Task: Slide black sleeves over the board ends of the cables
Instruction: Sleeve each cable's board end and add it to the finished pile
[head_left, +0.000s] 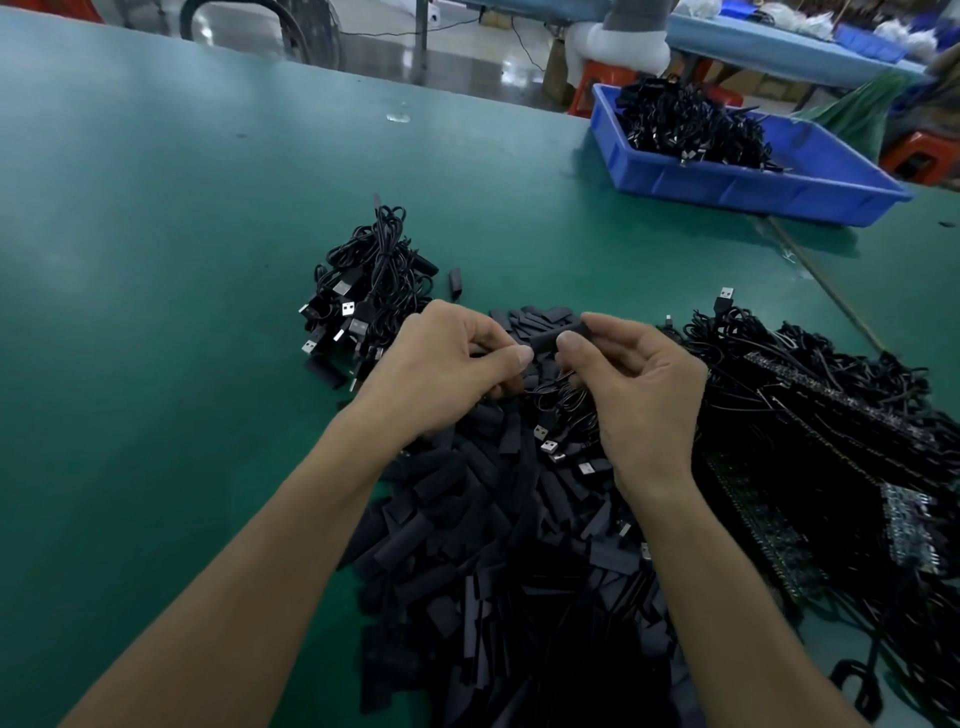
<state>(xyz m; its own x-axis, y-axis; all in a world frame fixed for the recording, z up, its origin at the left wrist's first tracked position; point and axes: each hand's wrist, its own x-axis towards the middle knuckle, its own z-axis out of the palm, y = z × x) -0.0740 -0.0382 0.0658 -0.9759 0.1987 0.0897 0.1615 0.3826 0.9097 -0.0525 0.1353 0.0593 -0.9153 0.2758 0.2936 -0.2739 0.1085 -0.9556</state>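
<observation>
Nearest to you, a heap of flat black sleeves covers the green bench. Above it, your left hand and right hand pinch one sleeve between the fingers, its thin cable hanging below. Farther away sits a blue bin of cables.

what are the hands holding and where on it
Both hands hold one black sleeve: right hand pinches its right end, left hand its left end.
</observation>
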